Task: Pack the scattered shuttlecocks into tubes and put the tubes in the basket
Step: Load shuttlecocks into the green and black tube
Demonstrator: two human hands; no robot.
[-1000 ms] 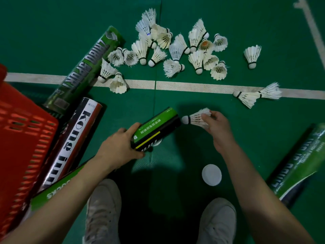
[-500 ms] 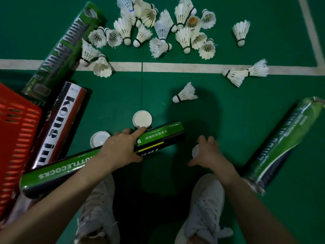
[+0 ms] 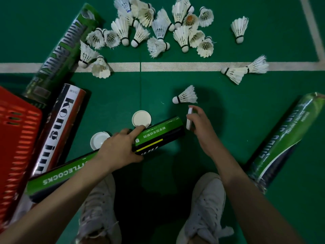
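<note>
My left hand (image 3: 121, 148) grips a long green and black shuttlecock tube (image 3: 158, 134) that lies slanted across the floor, its far end pointing right. My right hand (image 3: 200, 125) pinches a white round lid (image 3: 189, 118) on edge, just beside that end of the tube. A single shuttlecock (image 3: 185, 95) lies on the green floor just above my right hand. Several more shuttlecocks (image 3: 158, 30) are heaped beyond the white line. The red basket (image 3: 15, 138) stands at the left edge.
Two white lids (image 3: 141, 118) (image 3: 99, 140) lie by the tube. A black, white and red tube (image 3: 58, 127) and a green tube (image 3: 61, 48) lie by the basket; another green tube (image 3: 284, 136) lies at right. My two white shoes (image 3: 205, 205) are below.
My right hand put the shuttlecock down on the floor, picked up the white lid near my shoe and brought it up to the tube's end. My left hand lowered the tube.
</note>
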